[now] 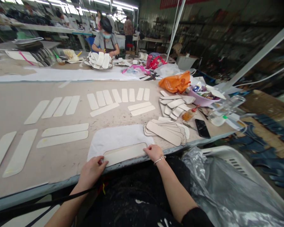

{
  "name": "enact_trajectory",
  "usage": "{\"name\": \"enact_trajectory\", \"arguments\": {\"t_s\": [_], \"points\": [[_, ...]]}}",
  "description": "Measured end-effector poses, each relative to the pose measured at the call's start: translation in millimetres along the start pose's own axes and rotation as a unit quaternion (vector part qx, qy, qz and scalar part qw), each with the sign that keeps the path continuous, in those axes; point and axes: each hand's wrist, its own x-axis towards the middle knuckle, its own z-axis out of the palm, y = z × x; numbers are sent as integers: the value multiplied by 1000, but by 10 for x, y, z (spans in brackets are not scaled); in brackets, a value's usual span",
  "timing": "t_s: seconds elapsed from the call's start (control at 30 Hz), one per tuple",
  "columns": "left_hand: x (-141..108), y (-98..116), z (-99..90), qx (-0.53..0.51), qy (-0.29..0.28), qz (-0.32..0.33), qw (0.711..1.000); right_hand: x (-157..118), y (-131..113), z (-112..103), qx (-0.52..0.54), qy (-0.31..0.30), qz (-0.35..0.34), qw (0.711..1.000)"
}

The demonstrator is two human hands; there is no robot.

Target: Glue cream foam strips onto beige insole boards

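Observation:
A long off-white panel with rounded corners (125, 153) lies at the table's front edge, partly over a white sheet (109, 135). My left hand (92, 169) pinches its left end between thumb and fingers. At the opposite end, my right hand (154, 153), with a bracelet on the wrist, grips the corner the same way. A thin dark-edged rim shows along the panel's far side; whether that is a second layer beneath, I cannot tell. Just beyond my right hand, several similar dark-edged panels (165, 130) are fanned in a stack.
Several pale strips (65, 135) lie spread over the table (61, 164). To the right are a heap of smaller pieces (176, 105), a glue bottle (188, 114), a phone (202, 128) and a purple basin (203, 98). A lined white basket (227, 154) stands below. A co-worker (106, 41) sits opposite.

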Motion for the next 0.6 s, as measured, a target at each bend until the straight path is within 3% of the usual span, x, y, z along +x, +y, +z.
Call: {"name": "enact_trajectory", "arguments": {"t_s": [0.27, 0.47, 0.6], "points": [[25, 113, -79, 57, -29, 7, 998, 3, 17, 4, 1, 4, -3, 1000], [62, 175, -93, 27, -79, -26, 996, -4, 10, -4, 3, 1, -4, 1000], [-15, 195, -66, 33, 7, 18, 999, 0, 8, -12, 1, -4, 0, 1000]]}}
